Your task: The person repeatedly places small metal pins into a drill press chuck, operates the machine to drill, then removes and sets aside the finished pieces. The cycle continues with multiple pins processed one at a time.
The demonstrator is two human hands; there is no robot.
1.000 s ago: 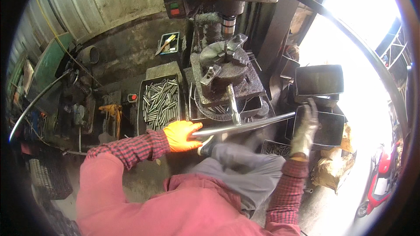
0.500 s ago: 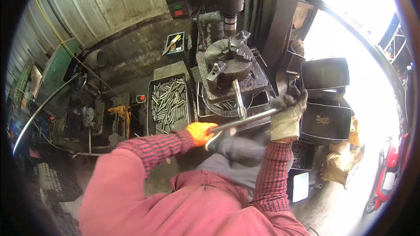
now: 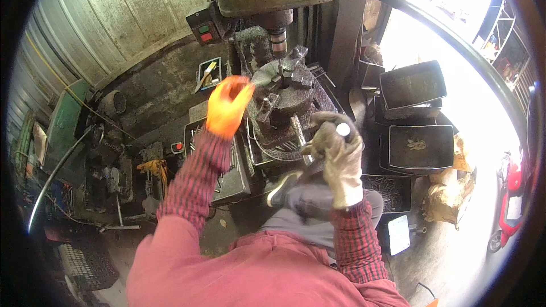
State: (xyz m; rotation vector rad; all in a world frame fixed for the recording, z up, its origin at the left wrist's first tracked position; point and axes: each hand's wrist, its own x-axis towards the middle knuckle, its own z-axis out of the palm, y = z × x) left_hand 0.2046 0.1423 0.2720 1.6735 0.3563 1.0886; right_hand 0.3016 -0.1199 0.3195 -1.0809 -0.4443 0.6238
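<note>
My left hand, in an orange glove, is raised at the left side of the drill press's round chuck fixture. Its fingers curl toward the thumb in a pinch; anything between them is hidden. Lower and to the right, my right hand, in a dirty pale glove with dark fingers, is closed around a metal bar. That bar points nearly at the camera, so only its bright round end shows. Above the chuck hangs the drill press spindle. The fixture's metal handle slopes down between my hands.
Left of the press, my left arm partly covers a tray of short metal pins. Dark metal bins are stacked at right, above a bin of dark pieces. A switch box hangs at upper left; a black hose arches at upper right.
My left hand has let go of the bar and risen to the chuck. The right hand has moved left, turning the bar end-on. The view has shifted too.
</note>
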